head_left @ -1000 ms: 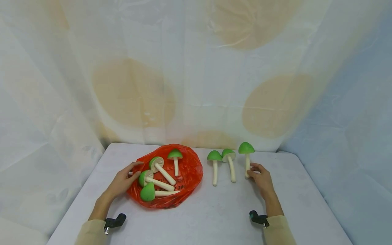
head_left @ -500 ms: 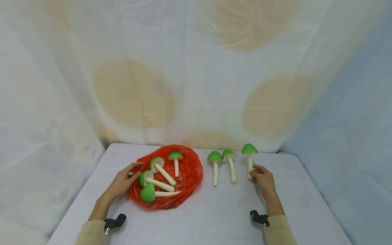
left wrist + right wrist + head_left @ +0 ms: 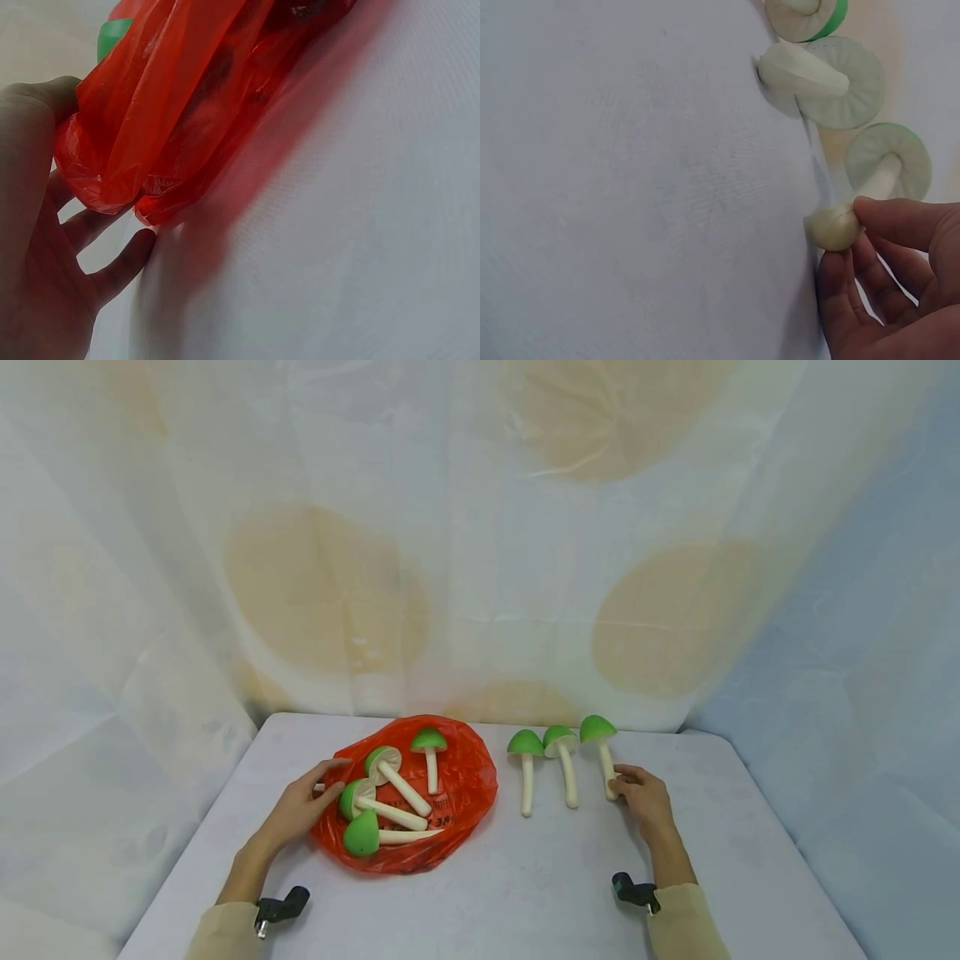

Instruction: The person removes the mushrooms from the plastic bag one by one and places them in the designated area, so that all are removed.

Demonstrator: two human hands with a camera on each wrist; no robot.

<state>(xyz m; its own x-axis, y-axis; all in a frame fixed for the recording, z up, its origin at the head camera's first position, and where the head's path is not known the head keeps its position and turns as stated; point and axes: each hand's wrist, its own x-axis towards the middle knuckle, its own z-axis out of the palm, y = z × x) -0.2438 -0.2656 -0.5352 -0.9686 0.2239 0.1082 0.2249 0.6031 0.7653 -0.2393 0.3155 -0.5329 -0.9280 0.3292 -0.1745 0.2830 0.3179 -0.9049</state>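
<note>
Red plastic bag, four green-capped mushrooms inside

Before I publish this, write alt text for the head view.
A person's right grip pinches a green-capped mushroom by its stem; the left grip holds the edge of a red plastic bag. Four similar mushrooms lie in the bag, and two more lie between bag and right grip on a white table.

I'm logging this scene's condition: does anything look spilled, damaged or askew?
Nothing looks spilled or damaged. The mushrooms in the red bag lie askew, pointing different ways; the three outside are roughly parallel.
</note>
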